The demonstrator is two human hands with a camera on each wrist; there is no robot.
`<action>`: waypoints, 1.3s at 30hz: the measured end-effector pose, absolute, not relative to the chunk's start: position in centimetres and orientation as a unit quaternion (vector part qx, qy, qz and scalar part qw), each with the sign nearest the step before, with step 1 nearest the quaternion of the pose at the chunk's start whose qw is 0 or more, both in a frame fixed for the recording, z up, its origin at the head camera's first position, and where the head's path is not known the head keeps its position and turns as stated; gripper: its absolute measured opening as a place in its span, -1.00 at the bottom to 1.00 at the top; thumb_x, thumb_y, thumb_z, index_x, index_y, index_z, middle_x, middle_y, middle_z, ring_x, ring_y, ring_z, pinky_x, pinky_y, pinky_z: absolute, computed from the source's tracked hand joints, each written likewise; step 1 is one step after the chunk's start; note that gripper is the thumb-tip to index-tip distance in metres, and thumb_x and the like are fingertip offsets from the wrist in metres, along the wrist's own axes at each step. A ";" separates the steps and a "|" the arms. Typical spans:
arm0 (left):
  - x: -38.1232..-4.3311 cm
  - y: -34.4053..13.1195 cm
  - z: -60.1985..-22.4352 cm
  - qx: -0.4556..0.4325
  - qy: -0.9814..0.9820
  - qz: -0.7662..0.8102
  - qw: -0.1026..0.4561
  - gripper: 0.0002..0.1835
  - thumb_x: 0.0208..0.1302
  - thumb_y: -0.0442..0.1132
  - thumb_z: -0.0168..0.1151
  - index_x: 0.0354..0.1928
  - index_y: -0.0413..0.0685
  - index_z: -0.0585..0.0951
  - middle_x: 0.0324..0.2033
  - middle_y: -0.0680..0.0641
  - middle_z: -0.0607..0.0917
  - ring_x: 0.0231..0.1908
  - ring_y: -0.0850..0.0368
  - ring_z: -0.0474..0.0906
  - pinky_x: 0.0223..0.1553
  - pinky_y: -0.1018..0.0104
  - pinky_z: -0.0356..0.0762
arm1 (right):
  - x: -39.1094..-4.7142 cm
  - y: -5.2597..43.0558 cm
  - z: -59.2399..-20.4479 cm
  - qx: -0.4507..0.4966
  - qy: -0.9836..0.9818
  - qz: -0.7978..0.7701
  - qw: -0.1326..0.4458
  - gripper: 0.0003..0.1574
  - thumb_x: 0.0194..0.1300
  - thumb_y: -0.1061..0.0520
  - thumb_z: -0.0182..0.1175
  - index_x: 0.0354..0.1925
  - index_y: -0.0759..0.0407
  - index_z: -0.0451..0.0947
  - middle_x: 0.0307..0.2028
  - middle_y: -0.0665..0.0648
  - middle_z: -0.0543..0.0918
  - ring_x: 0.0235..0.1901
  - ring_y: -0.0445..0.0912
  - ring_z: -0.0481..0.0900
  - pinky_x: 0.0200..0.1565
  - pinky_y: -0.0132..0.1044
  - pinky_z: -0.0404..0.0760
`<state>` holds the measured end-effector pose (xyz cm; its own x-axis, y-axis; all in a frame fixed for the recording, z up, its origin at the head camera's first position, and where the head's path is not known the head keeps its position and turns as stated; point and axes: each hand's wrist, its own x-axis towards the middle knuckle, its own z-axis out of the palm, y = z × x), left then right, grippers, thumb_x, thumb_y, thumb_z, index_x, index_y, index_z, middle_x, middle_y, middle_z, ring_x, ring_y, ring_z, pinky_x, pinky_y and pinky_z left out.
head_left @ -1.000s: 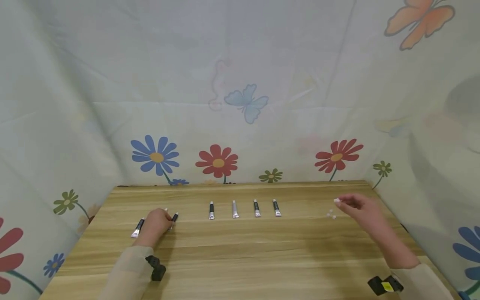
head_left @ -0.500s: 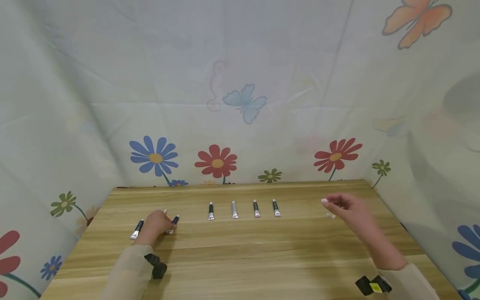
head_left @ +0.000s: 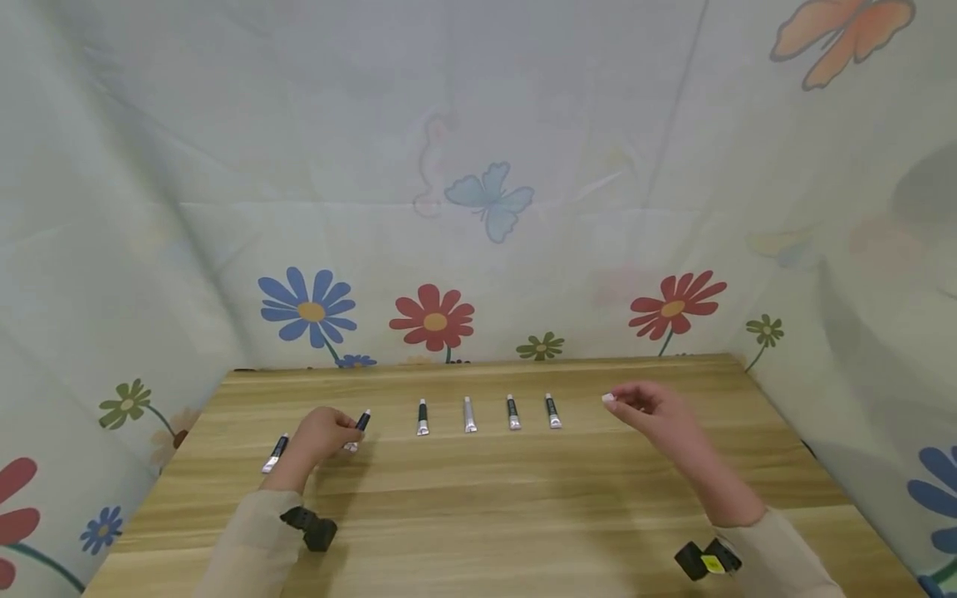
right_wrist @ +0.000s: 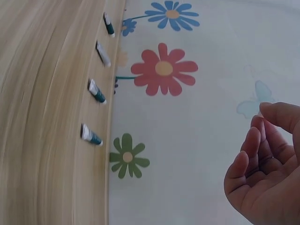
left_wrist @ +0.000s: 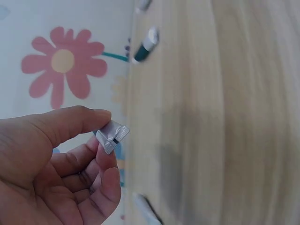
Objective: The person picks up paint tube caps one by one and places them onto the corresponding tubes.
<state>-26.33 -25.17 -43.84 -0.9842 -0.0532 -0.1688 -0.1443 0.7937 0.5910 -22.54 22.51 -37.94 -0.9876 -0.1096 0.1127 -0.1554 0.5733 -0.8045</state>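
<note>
We saw the left hand (head_left: pixel 323 434) to the left of the silver tube (head_left: pixel 469 414), its thumb and fingers closed on a dark-bodied tube (head_left: pixel 362 422) and apart only by that tube's thickness. The left wrist view showed us the flat, crimped silver end between thumb and fingertips, with the other fingers bent loosely toward the palm. We could not tell whether this tube touched the desk (head_left: pixel 478 498). Well to the right of the silver tube, the right hand (head_left: pixel 656 411) pinched a small white piece (head_left: pixel 608 398) between thumb and forefinger, the tips nearly meeting; the right wrist view left most of that piece hidden from us, and the remaining fingers were curled beneath. We found a black-and-silver tube (head_left: pixel 422 417) just left of the silver tube, and a green-labelled tube (head_left: pixel 513 412) and a matching tube (head_left: pixel 552 410) to its right, all lying in one row. Far to its left, beyond the left hand, we noted a slanted tube (head_left: pixel 275 453). Behind the silver tube hung a flowered cloth (head_left: pixel 478 274).
</note>
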 end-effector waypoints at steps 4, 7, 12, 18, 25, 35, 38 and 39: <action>-26.3 -23.6 -42.3 -0.032 0.943 0.325 0.063 -0.75 0.32 -0.25 0.34 -0.13 -0.36 0.69 -0.26 -0.22 0.74 -0.35 0.07 0.60 -0.35 0.27 0.59 | -22.8 21.1 -37.7 0.094 -0.878 0.469 0.021 -0.65 0.43 0.05 0.29 0.04 0.27 0.63 -0.12 0.22 0.72 -0.24 -0.10 0.55 -0.24 -0.38 0.58; -26.1 -22.4 -41.5 -0.015 0.942 0.331 0.047 -0.73 0.33 -0.24 0.34 -0.09 -0.34 0.69 -0.23 -0.23 0.75 -0.30 0.05 0.62 -0.27 0.21 0.61 | -22.9 20.1 -37.5 0.107 -0.872 0.478 0.023 -0.68 0.42 0.07 0.30 0.00 0.27 0.64 -0.14 0.22 0.73 -0.26 -0.11 0.55 -0.25 -0.37 0.59; -25.1 -20.5 -40.5 0.008 0.934 0.356 0.021 -0.79 0.32 -0.27 0.37 -0.11 -0.29 0.71 -0.30 -0.15 0.74 -0.31 0.09 0.58 -0.27 0.28 0.54 | -23.2 18.3 -37.2 0.129 -0.864 0.486 0.021 -0.72 0.41 0.09 0.31 -0.04 0.26 0.66 -0.19 0.22 0.73 -0.30 -0.12 0.55 -0.28 -0.36 0.59; -23.7 -18.5 -39.0 0.030 0.930 0.366 0.008 -0.81 0.31 -0.27 0.38 -0.11 -0.24 0.71 -0.31 -0.11 0.73 -0.33 0.12 0.55 -0.28 0.31 0.52 | -23.3 16.8 -36.5 0.141 -0.855 0.499 0.009 -0.70 0.41 0.08 0.31 -0.02 0.27 0.65 -0.17 0.22 0.74 -0.29 -0.12 0.54 -0.27 -0.38 0.58; -22.9 -16.8 -37.7 0.036 0.923 0.384 0.005 -0.79 0.32 -0.28 0.39 -0.07 -0.24 0.72 -0.29 -0.11 0.74 -0.30 0.14 0.59 -0.25 0.30 0.59 | -23.3 16.1 -36.0 0.149 -0.844 0.515 0.004 -0.71 0.41 0.09 0.31 -0.02 0.27 0.64 -0.13 0.24 0.72 -0.27 -0.11 0.56 -0.25 -0.39 0.59; -22.0 -14.5 -36.9 0.056 0.906 0.420 -0.003 -0.84 0.30 -0.31 0.40 -0.12 -0.22 0.73 -0.33 -0.09 0.73 -0.32 0.15 0.59 -0.28 0.33 0.59 | -23.1 14.8 -35.4 0.176 -0.834 0.523 0.004 -0.74 0.41 0.13 0.30 -0.06 0.29 0.65 -0.21 0.27 0.71 -0.35 -0.13 0.52 -0.33 -0.41 0.55; -21.7 -13.9 -36.6 0.060 0.904 0.424 -0.002 -0.85 0.30 -0.30 0.41 -0.14 -0.20 0.74 -0.35 -0.07 0.73 -0.32 0.16 0.58 -0.29 0.35 0.59 | -23.1 14.4 -35.4 0.179 -0.831 0.527 0.002 -0.76 0.41 0.14 0.29 -0.06 0.29 0.65 -0.22 0.30 0.70 -0.37 -0.12 0.50 -0.36 -0.41 0.53; -21.6 -13.7 -36.5 0.063 0.903 0.425 -0.002 -0.85 0.29 -0.30 0.41 -0.14 -0.19 0.74 -0.35 -0.07 0.72 -0.32 0.15 0.58 -0.29 0.35 0.58 | -23.1 14.4 -35.4 0.178 -0.830 0.528 0.002 -0.75 0.41 0.13 0.30 -0.06 0.29 0.65 -0.22 0.30 0.70 -0.37 -0.12 0.50 -0.36 -0.41 0.52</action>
<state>-21.63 -13.72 -36.51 -0.9921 0.1122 0.0564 0.1149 0.6309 0.7673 -23.09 14.36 -35.41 -0.9363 -0.2947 0.1911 -0.2980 0.3786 -0.8763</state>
